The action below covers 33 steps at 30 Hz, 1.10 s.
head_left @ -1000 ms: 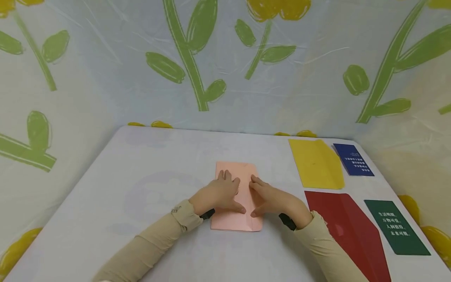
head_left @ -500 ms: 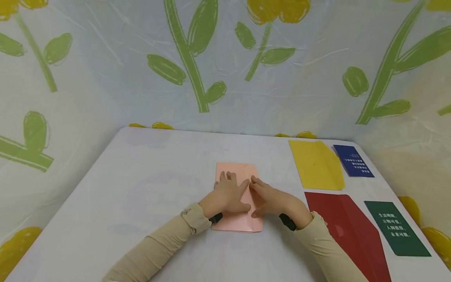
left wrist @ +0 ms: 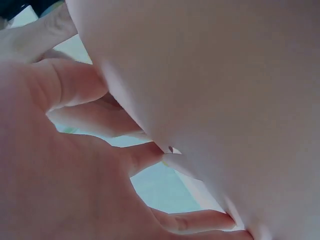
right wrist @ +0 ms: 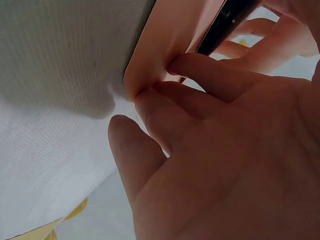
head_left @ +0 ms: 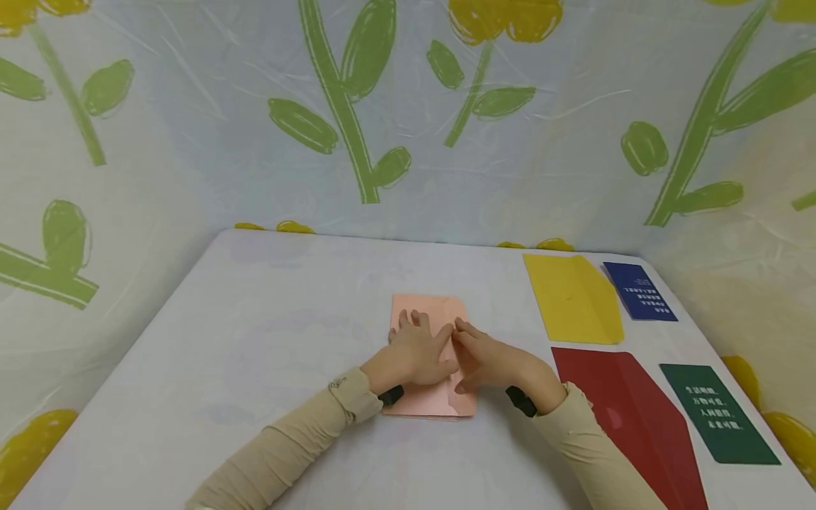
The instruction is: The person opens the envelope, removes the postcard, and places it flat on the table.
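Note:
A pink envelope [head_left: 423, 402] lies at the middle of the white table, its creased flap along the right side. My left hand [head_left: 416, 358] rests on it with spread fingers, its thumb reaching toward the flap. At the right side is my right hand [head_left: 496, 363], whose fingertips touch the flap edge close to the left index finger. In the right wrist view, the extended fingers of that hand meet the rounded corner of the pink flap [right wrist: 162, 45]. Pink paper [left wrist: 210, 75] fills much of the left wrist view, hiding the left fingertips partly.
To the right lie a yellow envelope [head_left: 570, 301], a red envelope [head_left: 627, 407] nearest the right forearm, a blue card [head_left: 639, 290] and a green card [head_left: 717, 411] with white writing. A flower-patterned sheet [head_left: 242, 177] stands behind the table.
My left hand has slid right across the envelope, bringing its index finger beside the right fingertips. Its thumb has edged further right since half a second ago. The right hand has barely moved.

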### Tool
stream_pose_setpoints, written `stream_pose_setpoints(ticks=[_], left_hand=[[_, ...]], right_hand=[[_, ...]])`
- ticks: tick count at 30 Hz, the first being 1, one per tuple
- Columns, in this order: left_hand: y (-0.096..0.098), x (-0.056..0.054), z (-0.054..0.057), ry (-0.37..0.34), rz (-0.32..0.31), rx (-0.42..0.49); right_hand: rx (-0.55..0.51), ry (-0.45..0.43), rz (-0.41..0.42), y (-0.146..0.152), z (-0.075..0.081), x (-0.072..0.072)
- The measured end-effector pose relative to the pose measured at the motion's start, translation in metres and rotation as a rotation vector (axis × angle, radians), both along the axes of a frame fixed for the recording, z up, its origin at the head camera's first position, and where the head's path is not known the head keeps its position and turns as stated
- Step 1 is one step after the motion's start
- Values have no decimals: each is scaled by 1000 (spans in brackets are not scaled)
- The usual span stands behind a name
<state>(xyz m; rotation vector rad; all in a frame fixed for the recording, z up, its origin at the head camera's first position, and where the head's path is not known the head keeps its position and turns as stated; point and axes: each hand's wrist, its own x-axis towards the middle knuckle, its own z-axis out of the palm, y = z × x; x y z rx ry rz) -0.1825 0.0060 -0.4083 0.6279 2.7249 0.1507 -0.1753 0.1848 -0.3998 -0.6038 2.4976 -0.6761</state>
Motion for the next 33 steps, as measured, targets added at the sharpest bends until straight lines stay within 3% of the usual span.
stream_pose_setpoints(ticks=[6,11,16,23,33], left_hand=[[-3,-3,7,-41,-22,60],[-6,-6,7,-37,-52,107],[-9,-8,7,-13,-84,156],[-17,-13,4,52,-176,196],[-20,-14,2,84,-206,225]], right_hand=[[-22,-7,-2,1,0,-1],[-30,-6,-1,2,0,-1],[-17,0,2,1,1,-1],[15,4,1,0,3,0],[2,-41,24,1,2,-1]])
